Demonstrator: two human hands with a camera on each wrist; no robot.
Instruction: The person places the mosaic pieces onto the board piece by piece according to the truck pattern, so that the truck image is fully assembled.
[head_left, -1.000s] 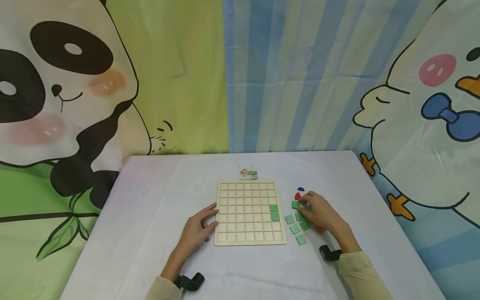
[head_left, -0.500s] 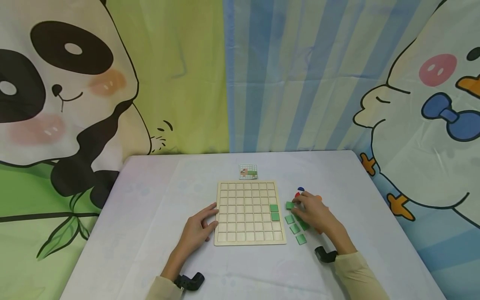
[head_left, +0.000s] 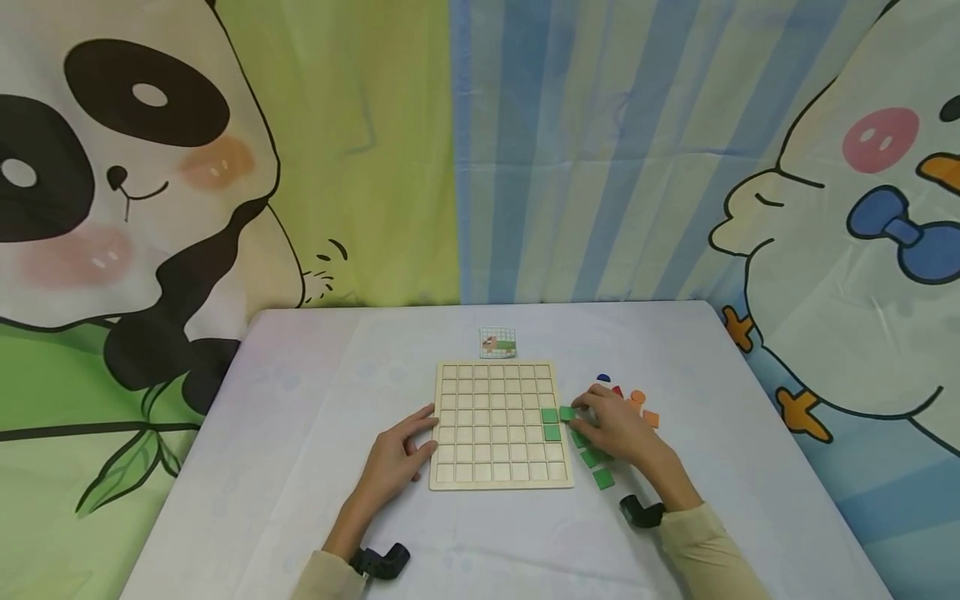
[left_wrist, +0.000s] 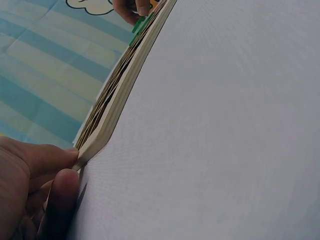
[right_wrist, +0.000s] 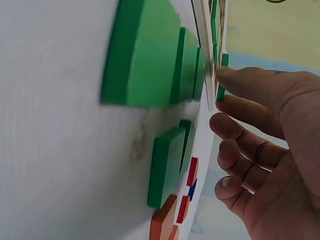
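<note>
A pale wooden grid board [head_left: 491, 454] lies flat in the head view, with two green square tiles [head_left: 552, 432] in cells by its right side. My left hand [head_left: 393, 450] touches the board's left edge, thumb and index finger spread apart; the left wrist view shows fingertips [left_wrist: 67, 159] against the rim. Between thumb and index finger, my right hand [head_left: 618, 423] pinches another green square tile [head_left: 567, 413] at the board's right edge. The right wrist view shows that tile [right_wrist: 224, 61] above the board's edge, the other fingers loosely bent.
Below my right hand lie several loose green tiles [head_left: 603, 478], some partly hidden. Farther right are orange pieces [head_left: 651, 419], with a red piece [head_left: 617, 391] and a blue piece [head_left: 603, 378] behind the hand. A small picture card [head_left: 498, 342] lies beyond the board.
My right hand has moved left with the green tile, from among the loose pieces to the board's right edge. Orange pieces have come into sight behind it. The left hand stays put.
</note>
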